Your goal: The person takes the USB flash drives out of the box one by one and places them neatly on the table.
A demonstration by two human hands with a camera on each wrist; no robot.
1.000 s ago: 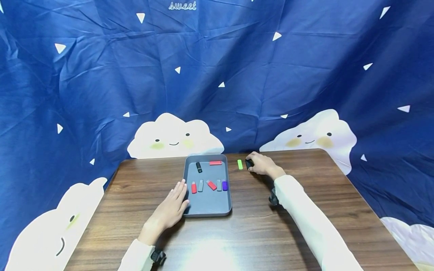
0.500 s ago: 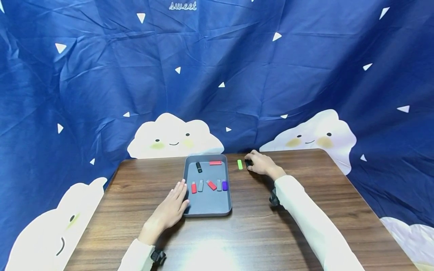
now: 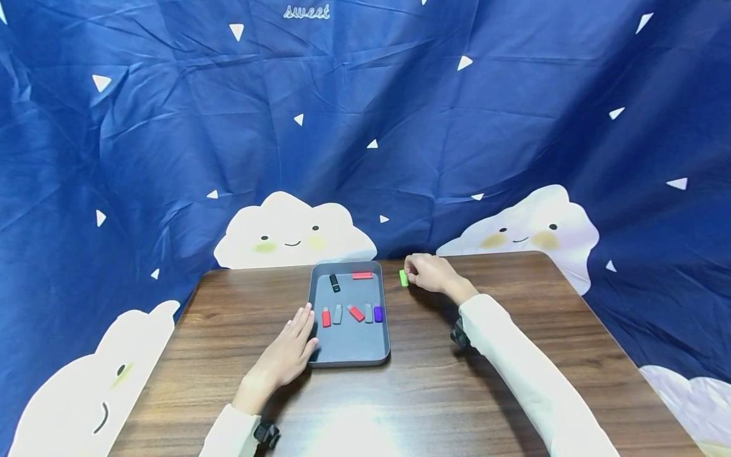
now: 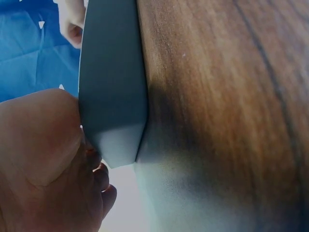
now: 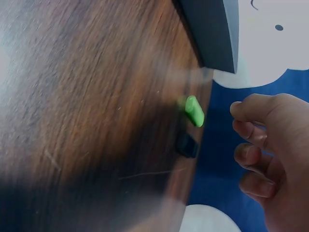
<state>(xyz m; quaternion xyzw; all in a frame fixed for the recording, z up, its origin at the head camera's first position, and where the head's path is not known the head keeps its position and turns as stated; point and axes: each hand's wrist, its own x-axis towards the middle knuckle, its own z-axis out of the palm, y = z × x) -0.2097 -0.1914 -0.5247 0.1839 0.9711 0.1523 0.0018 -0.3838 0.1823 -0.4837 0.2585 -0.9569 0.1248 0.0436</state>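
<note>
My left hand (image 3: 285, 352) lies with straight fingers against the left rim of a grey tray (image 3: 351, 350); the left wrist view shows its fingers at the tray wall (image 4: 113, 72). Inside the tray are several USB flash drives, among them a black one (image 3: 334, 283), a red one (image 3: 362, 275) and a purple one (image 3: 378, 314). Right of the tray, my right hand (image 3: 434, 273) hovers over a bright green flash drive (image 3: 403, 278). The right wrist view shows its fingers loosely bent, apart from the green drive (image 5: 194, 111) and a small black object (image 5: 187, 144), which the hand hides from the head view.
The wooden table (image 3: 240, 304) ends just behind the tray and the green drive. A blue curtain (image 3: 342, 127) with white clouds hangs behind it. Glare brightens the table's front middle.
My right hand has left the black object and shifted left and up toward the green drive. The left hand stays at the tray's rim.
</note>
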